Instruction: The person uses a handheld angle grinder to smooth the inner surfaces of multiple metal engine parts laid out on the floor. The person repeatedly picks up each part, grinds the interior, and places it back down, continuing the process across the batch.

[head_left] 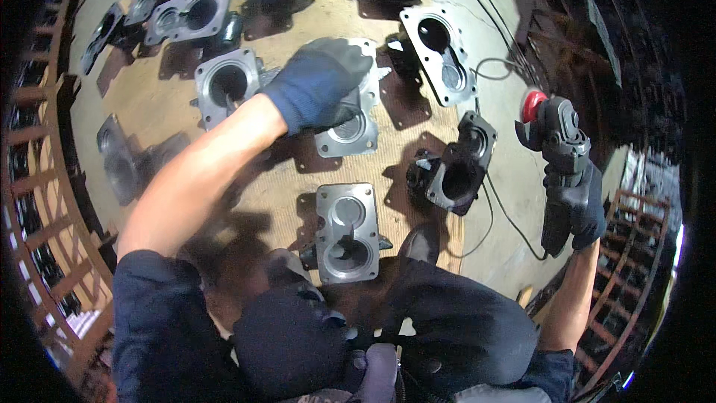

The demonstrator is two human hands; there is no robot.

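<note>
Head view | left grip [321, 82] grasps one housing [350, 116] | right grip [578, 198] holds one grinder [556, 138]

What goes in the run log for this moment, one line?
left hand: gloved, on metal housing | right hand: gloved, holding angle grinder clear of parts | board: more housings

Only 1 view is given, from a head-worn fisheye camera that looks steeply down from above the wooden board [171, 97] on the floor. The board fills the upper and middle picture, close enough to show each metal casting [347, 231] on it plainly. Below the board the person's own knees appear; straight edges bend toward the dark rim.
</note>
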